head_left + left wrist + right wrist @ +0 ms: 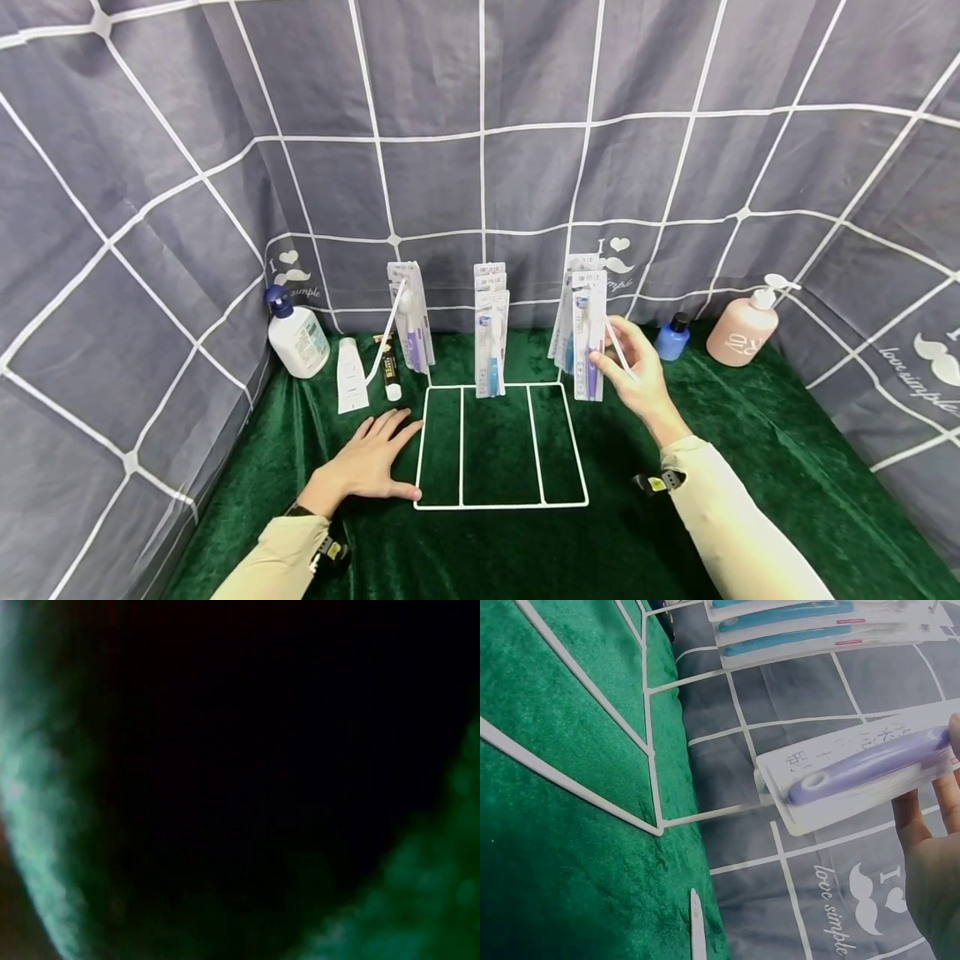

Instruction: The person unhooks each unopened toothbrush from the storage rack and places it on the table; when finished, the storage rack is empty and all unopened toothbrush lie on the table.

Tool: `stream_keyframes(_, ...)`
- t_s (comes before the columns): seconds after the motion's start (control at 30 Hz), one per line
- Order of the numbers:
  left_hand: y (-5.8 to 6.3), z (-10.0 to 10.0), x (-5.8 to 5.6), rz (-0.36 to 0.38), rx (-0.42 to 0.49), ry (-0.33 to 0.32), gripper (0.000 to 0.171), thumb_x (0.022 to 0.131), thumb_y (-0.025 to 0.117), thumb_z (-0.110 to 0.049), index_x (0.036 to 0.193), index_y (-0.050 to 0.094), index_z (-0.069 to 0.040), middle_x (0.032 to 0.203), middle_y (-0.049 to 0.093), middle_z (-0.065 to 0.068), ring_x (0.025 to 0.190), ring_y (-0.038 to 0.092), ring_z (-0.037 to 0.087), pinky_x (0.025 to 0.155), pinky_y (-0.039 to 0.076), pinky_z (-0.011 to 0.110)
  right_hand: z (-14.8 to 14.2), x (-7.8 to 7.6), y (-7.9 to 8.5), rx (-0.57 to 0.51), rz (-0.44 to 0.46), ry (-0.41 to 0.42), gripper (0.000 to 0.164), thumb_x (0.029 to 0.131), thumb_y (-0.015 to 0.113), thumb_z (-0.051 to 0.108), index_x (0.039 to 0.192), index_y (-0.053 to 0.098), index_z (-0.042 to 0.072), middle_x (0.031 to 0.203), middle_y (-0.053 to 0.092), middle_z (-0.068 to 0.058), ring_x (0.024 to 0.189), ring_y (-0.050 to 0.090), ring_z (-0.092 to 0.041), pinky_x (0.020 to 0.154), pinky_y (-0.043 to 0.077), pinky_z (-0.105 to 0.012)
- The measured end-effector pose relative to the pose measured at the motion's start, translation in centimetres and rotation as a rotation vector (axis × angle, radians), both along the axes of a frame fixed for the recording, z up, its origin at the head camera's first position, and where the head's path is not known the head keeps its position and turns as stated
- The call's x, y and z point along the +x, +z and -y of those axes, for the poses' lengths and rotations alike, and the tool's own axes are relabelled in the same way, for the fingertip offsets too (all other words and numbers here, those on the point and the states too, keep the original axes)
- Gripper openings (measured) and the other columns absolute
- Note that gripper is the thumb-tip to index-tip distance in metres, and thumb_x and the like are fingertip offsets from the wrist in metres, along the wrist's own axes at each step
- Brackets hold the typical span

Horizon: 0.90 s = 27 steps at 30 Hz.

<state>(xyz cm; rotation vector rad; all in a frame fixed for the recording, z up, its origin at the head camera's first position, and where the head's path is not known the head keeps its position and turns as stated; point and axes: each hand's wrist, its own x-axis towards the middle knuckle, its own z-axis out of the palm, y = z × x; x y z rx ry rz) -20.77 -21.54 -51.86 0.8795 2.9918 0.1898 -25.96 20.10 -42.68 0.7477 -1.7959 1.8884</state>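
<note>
My right hand (636,367) pinches a packaged purple toothbrush (588,333) by its side edge, at the right of a white wire rack (501,506). In the right wrist view, the purple handle shows through the clear pack, with fingers (911,821) at its far end. Behind that pack hangs another toothbrush pack (562,333). Blue toothbrush packs (492,342) hang in a row at the rack's middle, and purple ones (415,333) at its left. My left hand (371,462) rests spread on the green cloth, thumb at the rack's front left corner. The left wrist view is dark and blurred.
A white pump bottle (298,337), a white tube (351,375) and a black tube (391,371) are at the left. To the right stand a small blue bottle (672,340) and a pink pump bottle (741,333). Grey checked curtain (540,183) surrounds the green cloth (300,450).
</note>
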Motion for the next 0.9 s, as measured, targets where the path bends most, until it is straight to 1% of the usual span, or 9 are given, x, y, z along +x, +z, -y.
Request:
stream_keyframes(0.2, 0.2, 0.0, 0.0, 0.006, -0.001, 0.004, 0.107, 0.057, 0.053, -0.084, 0.142, 0.032, -0.023, 0.145, 0.029, 0.009, 0.134, 0.025, 0.030, 0.100, 0.024, 0.059, -0.4, 0.0, -0.4, 0.024, 0.033, 0.015, 0.067, 0.073, 0.059, -0.023, 0.133, 0.038, -0.003, 0.100, 0.060, -0.008, 0.087, 0.058, -0.016, 0.074, 0.051, -0.022)
stream_keyframes(0.3, 0.1, 0.0, 0.0, 0.014, -0.003, 0.004, 0.107, 0.057, 0.053, -0.084, 0.142, 0.032, -0.023, 0.146, 0.029, 0.010, 0.134, 0.025, 0.031, 0.100, 0.024, 0.059, -0.5, 0.3, -0.5, 0.045, 0.039, -0.001, 0.068, 0.074, 0.061, -0.020, 0.135, 0.038, 0.000, 0.102, 0.060, -0.006, 0.088, 0.058, -0.015, 0.074, 0.051, -0.022)
stream_keyframes(0.4, 0.0, 0.0, 0.0, 0.018, -0.003, 0.005, 0.107, 0.057, 0.052, -0.085, 0.142, 0.031, -0.024, 0.146, 0.028, 0.009, 0.134, 0.024, 0.030, 0.101, 0.023, 0.058, -0.6, 0.5, -0.5, 0.062, 0.048, -0.014, 0.068, 0.074, 0.062, -0.017, 0.135, 0.039, 0.002, 0.103, 0.061, -0.003, 0.089, 0.058, -0.015, 0.074, 0.051, -0.022)
stream_keyframes(0.43, 0.0, 0.0, 0.0, 0.017, -0.002, 0.005, 0.107, 0.057, 0.052, -0.085, 0.142, 0.031, -0.024, 0.146, 0.028, 0.009, 0.134, 0.024, 0.030, 0.101, 0.023, 0.058, -0.5, 0.8, -0.3, 0.072, 0.057, -0.026, 0.067, 0.075, 0.062, -0.017, 0.135, 0.039, 0.002, 0.102, 0.061, -0.003, 0.089, 0.058, -0.015, 0.074, 0.051, -0.022)
stream_keyframes(0.57, -0.2, 0.0, -0.1, 0.010, -0.003, 0.004, 0.107, 0.056, 0.052, -0.085, 0.142, 0.031, -0.024, 0.146, 0.028, 0.009, 0.134, 0.024, 0.030, 0.100, 0.024, 0.058, -0.3, 1.6, 0.1, 0.092, 0.055, -0.039, 0.066, 0.075, 0.061, -0.019, 0.134, 0.040, 0.001, 0.102, 0.060, -0.002, 0.090, 0.058, -0.014, 0.075, 0.050, -0.020)
stream_keyframes(0.63, -0.2, 0.1, -0.1, 0.007, -0.002, 0.004, 0.107, 0.056, 0.052, -0.085, 0.142, 0.032, -0.024, 0.145, 0.029, 0.009, 0.134, 0.025, 0.030, 0.100, 0.024, 0.059, -0.4, 1.8, 0.1, 0.088, 0.045, -0.035, 0.067, 0.074, 0.060, -0.021, 0.134, 0.039, -0.001, 0.102, 0.060, -0.004, 0.090, 0.058, -0.013, 0.075, 0.050, -0.019)
stream_keyframes(0.7, -0.3, 0.1, -0.1, 0.005, 0.001, 0.004, 0.107, 0.056, 0.052, -0.085, 0.142, 0.032, -0.024, 0.145, 0.029, 0.009, 0.133, 0.025, 0.030, 0.100, 0.024, 0.059, -0.5, 1.8, -0.3, 0.083, 0.045, -0.030, 0.068, 0.074, 0.061, -0.020, 0.135, 0.039, 0.001, 0.102, 0.061, -0.001, 0.090, 0.058, -0.014, 0.074, 0.050, -0.019)
stream_keyframes(0.9, -0.3, 0.0, -0.2, 0.012, -0.003, 0.011, 0.108, 0.056, 0.053, -0.085, 0.143, 0.030, -0.025, 0.146, 0.027, 0.009, 0.134, 0.024, 0.030, 0.101, 0.023, 0.058, -0.7, 2.3, -0.4, 0.067, 0.059, -0.007, 0.067, 0.075, 0.062, -0.017, 0.135, 0.038, 0.000, 0.104, 0.062, -0.001, 0.092, 0.059, -0.010, 0.075, 0.051, -0.023)
